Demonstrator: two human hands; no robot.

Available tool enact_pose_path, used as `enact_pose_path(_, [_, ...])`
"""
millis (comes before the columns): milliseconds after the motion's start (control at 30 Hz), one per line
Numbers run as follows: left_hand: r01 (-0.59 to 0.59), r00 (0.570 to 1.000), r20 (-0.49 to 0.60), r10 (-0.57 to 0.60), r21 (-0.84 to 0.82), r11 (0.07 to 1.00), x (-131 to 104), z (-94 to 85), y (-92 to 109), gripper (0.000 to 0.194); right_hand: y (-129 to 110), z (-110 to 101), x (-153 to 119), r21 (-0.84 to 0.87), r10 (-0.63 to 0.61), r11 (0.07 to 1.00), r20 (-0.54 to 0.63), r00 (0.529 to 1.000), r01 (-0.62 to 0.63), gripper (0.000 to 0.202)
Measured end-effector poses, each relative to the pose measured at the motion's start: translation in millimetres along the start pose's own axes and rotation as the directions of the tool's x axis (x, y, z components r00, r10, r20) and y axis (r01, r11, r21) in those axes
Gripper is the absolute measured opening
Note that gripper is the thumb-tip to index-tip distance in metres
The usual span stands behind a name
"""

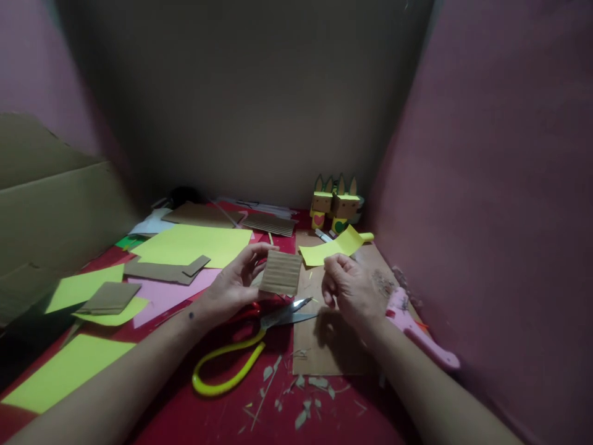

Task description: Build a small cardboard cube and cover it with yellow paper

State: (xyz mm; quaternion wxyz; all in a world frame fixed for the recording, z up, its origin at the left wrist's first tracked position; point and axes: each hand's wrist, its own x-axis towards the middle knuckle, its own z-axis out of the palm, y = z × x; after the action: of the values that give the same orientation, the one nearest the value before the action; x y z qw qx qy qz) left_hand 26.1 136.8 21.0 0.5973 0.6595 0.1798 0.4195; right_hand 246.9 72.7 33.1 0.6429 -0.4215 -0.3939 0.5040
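In my left hand point(241, 278) is a small square of corrugated cardboard point(281, 272), its ridged face showing, held up above the red table. My right hand point(348, 287) is closed, fingers curled together, over the cardboard sheet point(308, 346); whatever it pinches, if anything, is too small to make out. Just beyond its fingertips lies a curled yellow paper strip point(331, 247). Scissors point(229, 364) with yellow and red handles lie open below the square, their blades partly on the cardboard sheet.
A pink glue gun point(421, 337) lies right of my right hand. Two cardboard figures with pointed ears point(345, 207) stand at the back. Yellow sheets point(199, 244), pink paper point(171, 296) and cardboard pieces point(111, 298) spread across the left. Paper scraps point(303, 411) litter the front. Walls flank both sides.
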Motion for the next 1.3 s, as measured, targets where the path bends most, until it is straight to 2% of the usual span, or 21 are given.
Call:
enact_pose_path(100, [-0.083, 0.997, -0.006, 0.083, 0.06, 0.995, -3.4, 5.5, -3.3, 0.061, -0.6, 2.6, -2.9, -0.018, -0.007, 1.0, 0.023, 1.0, 0.007, 0.039])
enact_pose_path(167, [-0.128, 0.992, -0.004, 0.129, 0.113, 0.985, -6.8, 9.1, -5.2, 0.06, -3.2, 4.9, -6.2, -0.073, 0.048, 0.997, 0.13, 0.99, -0.038, 0.041])
enact_pose_path(233, [-0.162, 0.987, 0.008, 0.163, 0.18, 0.97, -10.1, 12.0, -5.9, 0.058, -6.2, 7.0, -9.5, -0.146, 0.128, 0.985, 0.257, 0.958, -0.092, 0.044])
enact_pose_path(300, [-0.166, 0.986, 0.019, 0.167, 0.251, 0.954, -12.2, 12.9, -4.9, 0.059, -8.2, 8.2, -11.8, -0.159, 0.163, 0.98, 0.305, 0.938, -0.119, 0.047])
enact_pose_path(367, [-0.101, 0.995, 0.015, 0.1, 0.278, 0.955, -12.9, 11.7, -2.6, 0.072, -8.6, 8.4, -12.3, -0.127, 0.147, 0.985, 0.266, 0.953, -0.116, 0.052])
enact_pose_path(467, [0.091, 0.996, -0.004, -0.092, 0.198, 0.976, -12.1, 8.6, 2.6, 0.093, -7.8, 7.8, -11.1, -0.141, 0.122, 0.985, 0.198, 0.973, -0.095, 0.059])
enact_pose_path(567, [0.222, 0.973, -0.1, -0.207, 0.185, 0.957, -10.4, 8.8, 9.4, 0.082, -7.3, 7.8, -11.0, -0.214, 0.113, 0.974, 0.163, 0.98, -0.076, 0.061])
enact_pose_path(700, [0.282, 0.95, -0.229, -0.213, 0.333, 0.9, -8.9, 13.4, 14.8, 0.071, -4.2, 8.5, -12.3, -0.263, 0.093, 0.964, 0.159, 0.983, -0.049, 0.059])
enact_pose_path(867, [0.243, 0.966, -0.181, -0.184, 0.393, 0.887, -9.3, 12.4, 10.4, 0.07, 2.4, 7.2, -10.8, -0.226, 0.048, 0.974, 0.17, 0.984, -0.008, 0.052])
enact_pose_path(1033, [0.174, 0.983, -0.132, -0.125, 0.488, 0.855, -9.2, 10.9, 10.8, 0.063, 2.8, 6.0, -9.4, -0.154, 0.029, 0.988, 0.263, 0.964, 0.013, 0.046])
enact_pose_path(1167, [0.123, 0.99, -0.13, -0.06, 0.558, 0.821, -9.1, 14.7, 18.8, 0.058, 3.2, 6.1, -9.6, -0.109, 0.038, 0.994, 0.292, 0.956, -0.006, 0.048])
enact_pose_path(1300, [0.078, 0.992, -0.123, -0.013, 0.541, 0.837, -9.3, 18.0, 22.9, 0.053, 5.2, 5.4, -9.4, -0.095, 0.014, 0.995, 0.301, 0.954, 0.015, 0.057])
